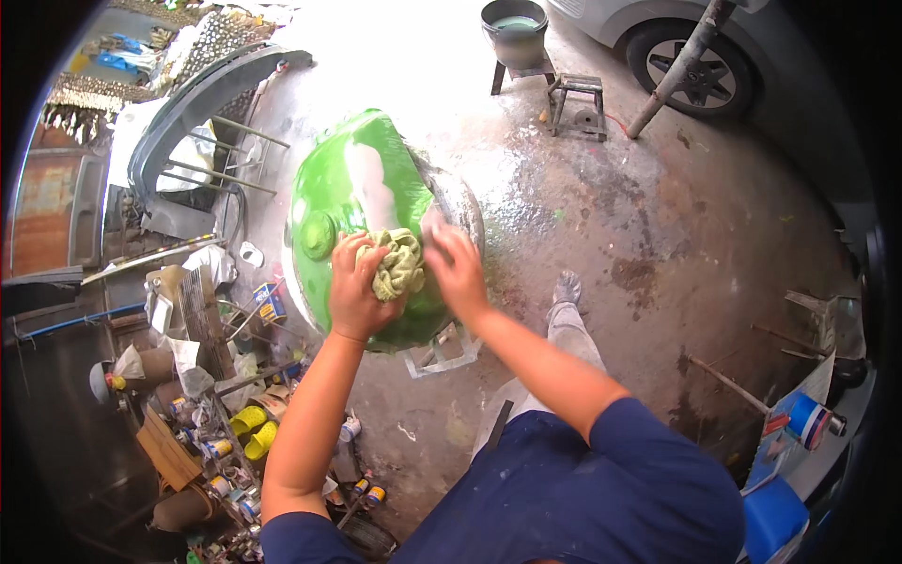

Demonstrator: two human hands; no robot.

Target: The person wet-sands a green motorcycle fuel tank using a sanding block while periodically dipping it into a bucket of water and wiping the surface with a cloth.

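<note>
A green painted panel, glossy and curved, stands in front of me with a round green boss on its left part. Pale patches show on its upper middle and near my right hand. My left hand grips a crumpled yellow-green cloth against the green surface, just right of the boss. Close to the panel's right side is my right hand, slightly blurred, its fingers extended over a pale patch and holding nothing that I can see; whether its fingertips touch the surface is unclear.
Beyond the panel, a black bucket of liquid rests on a stool beside a small metal step stool. A car wheel and a slanted pole are at upper right. Cans, yellow clogs and clutter lie at left.
</note>
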